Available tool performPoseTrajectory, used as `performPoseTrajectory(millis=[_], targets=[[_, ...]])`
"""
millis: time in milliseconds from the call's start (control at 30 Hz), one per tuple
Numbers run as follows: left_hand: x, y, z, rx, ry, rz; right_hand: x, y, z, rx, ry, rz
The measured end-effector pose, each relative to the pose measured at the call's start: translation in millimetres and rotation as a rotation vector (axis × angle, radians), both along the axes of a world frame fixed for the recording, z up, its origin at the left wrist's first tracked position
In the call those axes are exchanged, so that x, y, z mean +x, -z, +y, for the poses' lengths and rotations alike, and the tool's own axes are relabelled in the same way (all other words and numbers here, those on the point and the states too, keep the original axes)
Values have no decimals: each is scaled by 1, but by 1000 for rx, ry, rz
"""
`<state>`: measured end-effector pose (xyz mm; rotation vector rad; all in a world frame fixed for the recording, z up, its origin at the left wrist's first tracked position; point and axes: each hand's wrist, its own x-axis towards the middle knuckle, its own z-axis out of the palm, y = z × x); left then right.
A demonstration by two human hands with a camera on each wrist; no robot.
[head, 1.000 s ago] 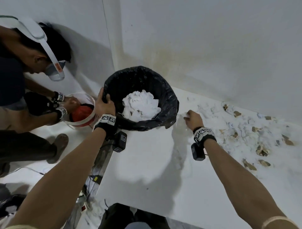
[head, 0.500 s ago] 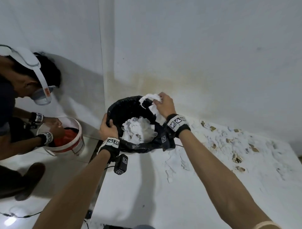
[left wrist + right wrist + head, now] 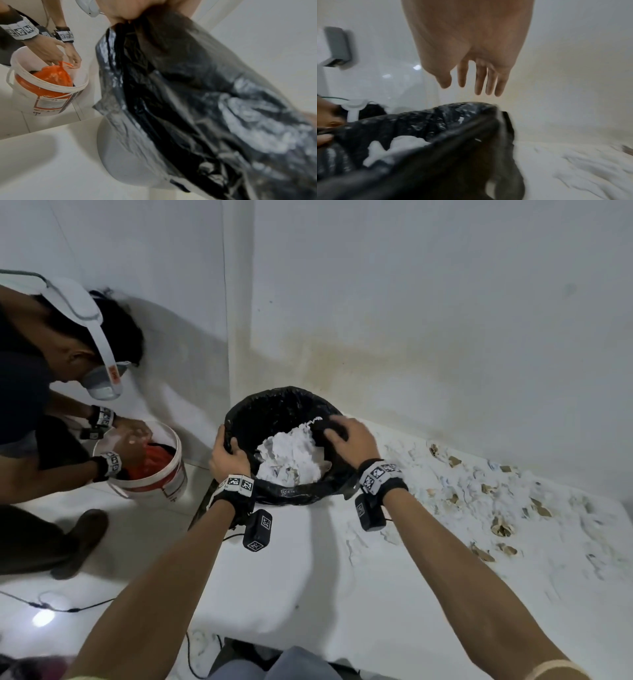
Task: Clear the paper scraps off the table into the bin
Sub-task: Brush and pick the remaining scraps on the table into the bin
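The bin [image 3: 274, 405], lined with a black bag, stands at the table's far left corner with a heap of white paper [image 3: 291, 455] inside. My left hand [image 3: 227, 455] grips its near left rim; in the left wrist view the fingers [image 3: 126, 12] pinch the black liner [image 3: 188, 94]. My right hand [image 3: 349, 436] hovers over the right rim, palm down and holding nothing. The right wrist view shows its fingers [image 3: 477, 81] straight above the liner [image 3: 419, 121]. White and brown paper scraps [image 3: 479, 498] litter the right part of the white table [image 3: 291, 577].
Another person [image 3: 41, 371] crouches at the left over a white bucket [image 3: 150, 474] holding an orange bag [image 3: 53, 75]. White walls close the corner behind the bin. A cable [image 3: 68, 607] lies on the floor left of the table.
My right hand picked up white scraps from the table, carried them over the bin and let them go; it is now empty over the right rim. The left hand kept its hold on the rim.
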<state>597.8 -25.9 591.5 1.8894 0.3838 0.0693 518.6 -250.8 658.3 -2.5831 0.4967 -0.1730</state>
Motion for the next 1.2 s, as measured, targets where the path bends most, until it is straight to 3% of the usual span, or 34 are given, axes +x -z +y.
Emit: performPoseTrajectory(millis=[133,233,367,500,700,767,867,1033,1200], targets=[[-17,-4,-1,21,-61,-9,-42,38,-63,40,210,-42],[-29,-3,-2,40,-112,-32,-81,81,-96,80,290,188],[-55,4,-8,77,-197,-68,-129,128,-107,93,212,582],[-84,7,-17,95,-303,-62,-147,164,-101,161,50,711],[-117,7,-17,148,-363,-25,-166,204,-60,2,-231,688],[-124,6,-15,156,-380,-17,-178,209,-57,-132,-304,554],[-133,5,-14,135,-398,-5,-192,206,-66,-175,-370,389],[-140,8,-12,85,-426,3,-179,189,-95,-82,-350,438],[-136,5,-11,71,-390,14,-146,138,-123,11,-208,407]])
